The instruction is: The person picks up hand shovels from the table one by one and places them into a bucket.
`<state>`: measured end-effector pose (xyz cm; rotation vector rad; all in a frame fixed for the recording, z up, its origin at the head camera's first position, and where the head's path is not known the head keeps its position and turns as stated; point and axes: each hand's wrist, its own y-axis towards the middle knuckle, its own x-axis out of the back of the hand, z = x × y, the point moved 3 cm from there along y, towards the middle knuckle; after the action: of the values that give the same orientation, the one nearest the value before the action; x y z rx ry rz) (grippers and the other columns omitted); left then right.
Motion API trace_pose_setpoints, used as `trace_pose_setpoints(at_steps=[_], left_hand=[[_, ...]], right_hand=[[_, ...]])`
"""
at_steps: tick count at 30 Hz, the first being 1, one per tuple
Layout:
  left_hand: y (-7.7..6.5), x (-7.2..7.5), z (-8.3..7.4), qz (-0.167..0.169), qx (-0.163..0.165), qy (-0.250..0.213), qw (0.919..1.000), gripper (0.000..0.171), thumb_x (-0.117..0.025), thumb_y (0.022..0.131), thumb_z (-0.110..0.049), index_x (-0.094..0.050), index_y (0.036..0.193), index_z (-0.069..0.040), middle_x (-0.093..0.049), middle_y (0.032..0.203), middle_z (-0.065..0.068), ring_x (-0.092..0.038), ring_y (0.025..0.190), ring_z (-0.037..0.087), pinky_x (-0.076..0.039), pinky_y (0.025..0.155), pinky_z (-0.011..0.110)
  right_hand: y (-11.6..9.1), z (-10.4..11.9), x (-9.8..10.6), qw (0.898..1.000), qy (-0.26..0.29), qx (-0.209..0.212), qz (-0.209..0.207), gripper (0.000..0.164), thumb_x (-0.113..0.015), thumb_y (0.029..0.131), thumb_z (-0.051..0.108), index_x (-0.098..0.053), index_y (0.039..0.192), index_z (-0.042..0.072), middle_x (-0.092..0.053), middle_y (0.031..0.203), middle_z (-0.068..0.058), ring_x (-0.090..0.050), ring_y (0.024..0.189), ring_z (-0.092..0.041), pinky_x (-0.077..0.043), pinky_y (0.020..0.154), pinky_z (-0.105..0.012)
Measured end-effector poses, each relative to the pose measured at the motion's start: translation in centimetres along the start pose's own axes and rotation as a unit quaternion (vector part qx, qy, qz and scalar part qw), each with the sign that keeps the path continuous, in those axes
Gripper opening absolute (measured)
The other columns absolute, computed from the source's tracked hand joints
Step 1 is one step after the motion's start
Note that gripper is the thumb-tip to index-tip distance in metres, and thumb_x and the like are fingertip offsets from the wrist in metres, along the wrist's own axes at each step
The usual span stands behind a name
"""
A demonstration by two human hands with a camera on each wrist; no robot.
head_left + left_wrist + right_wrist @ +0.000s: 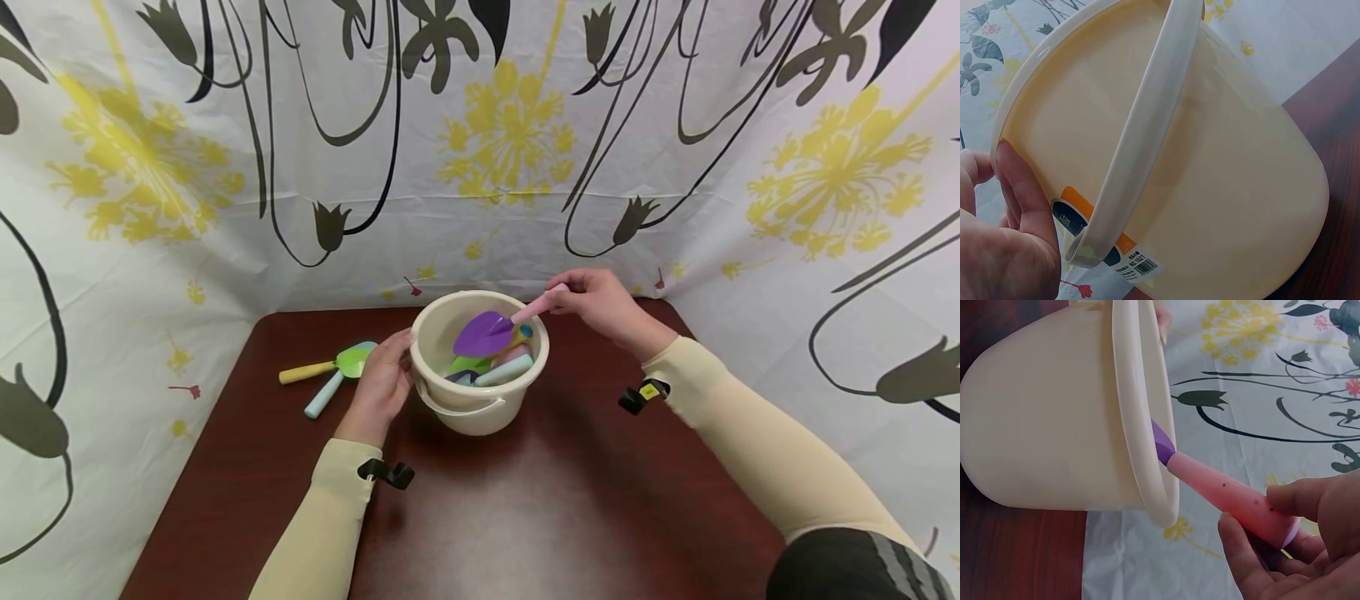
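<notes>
On the dark red table (225, 483), at far left, a yellow-handled trowel (307, 372) overlaps a light-blue-handled tool (324, 395), both out at nine o'clock from a cream bucket (480, 423). Closer in, a person's left hand (385, 382) grips the bucket's rim at nine o'clock, fingertips against the edge. The bucket stands upright, its carrying handle (461, 412) slung on the six-o'clock side; inside sit a green piece (467, 365) and, between four and five o'clock, a pale-blue handle (506, 370), amid others too jumbled to sort. Above them a purple trowel (482, 335) reaches into the mouth, blade aimed at eight o'clock; whether it touches the pile cannot be told. Between two and three o'clock, the right hand (606, 308) pinches the trowel's pink handle (1229, 494) near its end, thumb against fingers. That end hold looks like the weak point: a blade snagging on the crowded pieces could twist free, and a handle levered against the rim could tip the bucket should the left hand slacken.
</notes>
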<state>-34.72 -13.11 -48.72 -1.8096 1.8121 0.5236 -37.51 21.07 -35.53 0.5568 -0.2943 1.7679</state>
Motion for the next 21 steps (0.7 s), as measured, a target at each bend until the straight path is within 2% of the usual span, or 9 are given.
trace_pose_setpoints(at_steps=[5,10,16,21], left_hand=[[0.1,0.0,0.1,0.001,-0.002,0.001,1.0000,0.015,-0.062,0.113,-0.012,-0.076,0.118,-0.009,-0.073,0.114,0.008,-0.068,0.099,0.017,-0.057,0.081,0.024],[0.1,0.0,0.2,-0.001,-0.003,-0.001,1.0000,0.015,-0.063,0.113,-0.011,-0.077,0.116,-0.009,-0.074,0.111,0.009,-0.067,0.096,0.017,-0.057,0.079,0.024],[0.0,-0.1,0.1,0.000,-0.007,0.001,1.0000,0.016,-0.062,0.113,-0.011,-0.076,0.118,-0.008,-0.074,0.112,0.009,-0.068,0.097,0.017,-0.058,0.081,0.024],[-0.1,-0.1,0.1,0.001,-0.007,-0.001,1.0000,0.016,-0.062,0.113,-0.010,-0.077,0.116,-0.009,-0.075,0.111,0.009,-0.069,0.096,0.016,-0.058,0.080,0.023]], right_hand=[[0.7,0.0,-0.5,1.000,-0.022,0.001,0.010,0.030,-0.068,0.113,0.025,-0.076,0.133,0.004,-0.079,0.123,-0.014,-0.076,0.116,-0.032,-0.058,0.105,-0.045],[1.5,0.1,-1.3,1.000,-0.017,0.001,0.025,0.029,-0.065,0.113,0.019,-0.075,0.134,0.001,-0.079,0.119,-0.017,-0.076,0.114,-0.037,-0.061,0.100,-0.043],[2.1,0.3,-2.2,0.998,-0.046,0.015,0.032,0.027,-0.068,0.112,0.020,-0.077,0.130,0.003,-0.080,0.115,-0.014,-0.076,0.108,-0.031,-0.061,0.093,-0.038],[2.6,0.8,-2.9,0.995,-0.085,0.031,0.030,0.024,-0.068,0.111,0.020,-0.078,0.128,0.006,-0.080,0.112,-0.011,-0.074,0.102,-0.028,-0.059,0.091,-0.042]])
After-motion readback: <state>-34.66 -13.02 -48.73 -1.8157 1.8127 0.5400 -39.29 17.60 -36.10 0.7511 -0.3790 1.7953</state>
